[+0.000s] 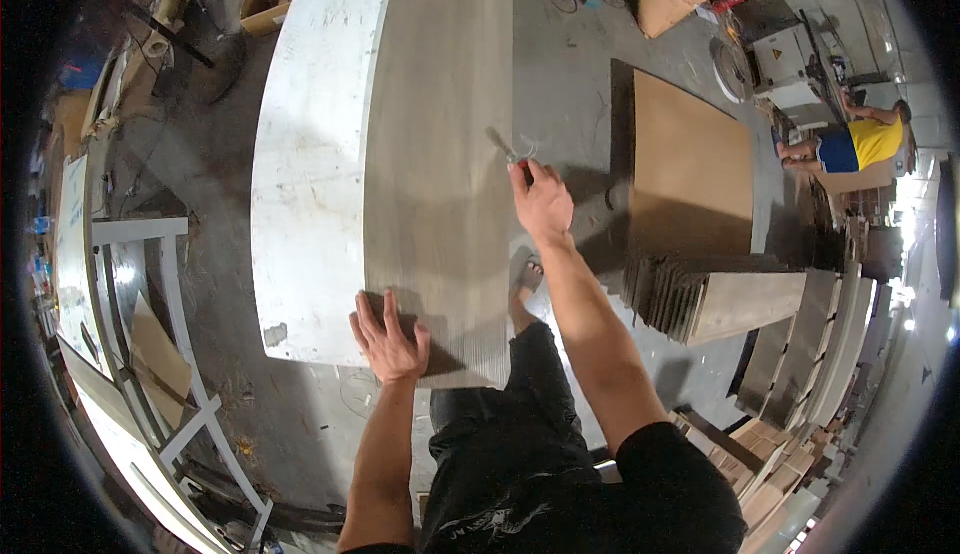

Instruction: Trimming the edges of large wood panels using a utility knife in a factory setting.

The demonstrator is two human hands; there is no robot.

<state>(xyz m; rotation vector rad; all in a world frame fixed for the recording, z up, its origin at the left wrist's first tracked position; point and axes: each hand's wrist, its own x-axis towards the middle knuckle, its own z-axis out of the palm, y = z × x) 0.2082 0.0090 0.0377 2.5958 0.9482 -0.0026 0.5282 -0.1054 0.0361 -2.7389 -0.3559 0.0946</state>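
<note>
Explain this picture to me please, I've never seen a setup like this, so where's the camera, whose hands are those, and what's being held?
There is no machine here, just a person working bare-handed. The single picture comes from a wide fisheye camera worn on that person's head, looking down, so straight edges bend toward its dark, round rim.

The left hand rests, fingers spread, on a stack of grey-brown boards, near their left edge. A white surface shows along that side.

The right hand has its grip closed on a small tool with a bit of red on it, by the boards' right edge; its exact kind is too small to tell.

Farther right are a large tan panel and another person in yellow.
</note>
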